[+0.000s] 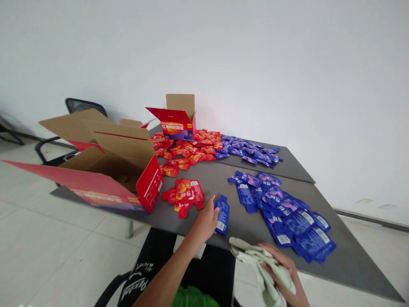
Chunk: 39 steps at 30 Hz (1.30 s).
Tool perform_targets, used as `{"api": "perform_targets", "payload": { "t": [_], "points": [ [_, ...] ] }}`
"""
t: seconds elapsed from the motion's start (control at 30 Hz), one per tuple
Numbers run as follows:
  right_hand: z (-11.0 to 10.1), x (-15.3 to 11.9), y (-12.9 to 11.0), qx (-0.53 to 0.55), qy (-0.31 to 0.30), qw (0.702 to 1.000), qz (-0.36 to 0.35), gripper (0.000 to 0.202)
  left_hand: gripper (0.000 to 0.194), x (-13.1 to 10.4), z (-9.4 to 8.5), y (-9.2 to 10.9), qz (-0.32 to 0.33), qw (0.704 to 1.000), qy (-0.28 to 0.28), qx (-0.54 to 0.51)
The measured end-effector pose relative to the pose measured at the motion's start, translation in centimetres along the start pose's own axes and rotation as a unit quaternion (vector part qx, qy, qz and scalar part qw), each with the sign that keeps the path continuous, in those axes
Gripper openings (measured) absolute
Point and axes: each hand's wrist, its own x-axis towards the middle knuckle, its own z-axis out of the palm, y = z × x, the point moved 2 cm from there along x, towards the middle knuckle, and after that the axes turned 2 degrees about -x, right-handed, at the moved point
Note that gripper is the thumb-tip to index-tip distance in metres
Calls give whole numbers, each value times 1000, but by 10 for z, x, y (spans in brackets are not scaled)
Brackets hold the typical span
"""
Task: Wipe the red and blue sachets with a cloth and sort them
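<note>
My left hand (206, 218) is at the front edge of the table, its fingers closed on the left side of a blue pouch (223, 216) with a white label patch. To the right, my right hand (284, 262) grips a crumpled pale grey-green cloth (255, 256) just off the table edge. A small stack of red pouches (187, 194) lies beyond my left hand. Blue pouches (284, 209) overlap in a long heap on the right, beyond the cloth.
A large open red carton (150, 187) stands at the left with its flaps spread. Farther back are another open carton (177, 131), a spread of red pouches (191, 153) and more blue pouches (252, 151). A black chair (86, 104) stands behind the left carton.
</note>
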Motion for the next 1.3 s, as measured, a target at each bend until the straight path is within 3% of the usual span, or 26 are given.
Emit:
{"api": "perform_targets", "payload": {
  "t": [0.17, 0.33, 0.5, 0.67, 0.8, 0.93, 1.07, 1.17, 1.3],
  "points": [
    [0, 0, 0, 8, 14, 1000, -14, 27, 57, -12, -5, 10, 48, 999, 8, 22],
    [1, 0, -1, 27, 28, 999, 7, 29, 54, -57, -15, 33, 168, 979, 36, 110],
    [6, -3, 4, 38, 62, 995, 62, 31, 44, -101, -9, 34, 258, 944, -49, 200],
    [12, 4, 3, 44, 135, 983, 118, 34, 44, -103, -3, 27, 298, 925, -51, 231],
    [8, 23, -12, 28, 167, 983, 70, 33, 38, -92, -5, 23, 314, 922, -34, 223],
    [11, 54, -43, -28, 106, 991, -77, 36, 34, -85, -2, 17, 316, 925, -19, 212],
    [38, 77, -65, -112, -45, 974, -192, 39, 21, -85, 4, 11, 291, 933, -11, 212],
    [61, 94, -57, -167, -140, 954, -208, 40, 16, -86, 6, 10, 276, 937, -3, 214],
    [65, 135, -28, -230, -109, 946, -198, 43, 32, -86, 7, 8, 298, 933, 11, 203]
  ]
}}
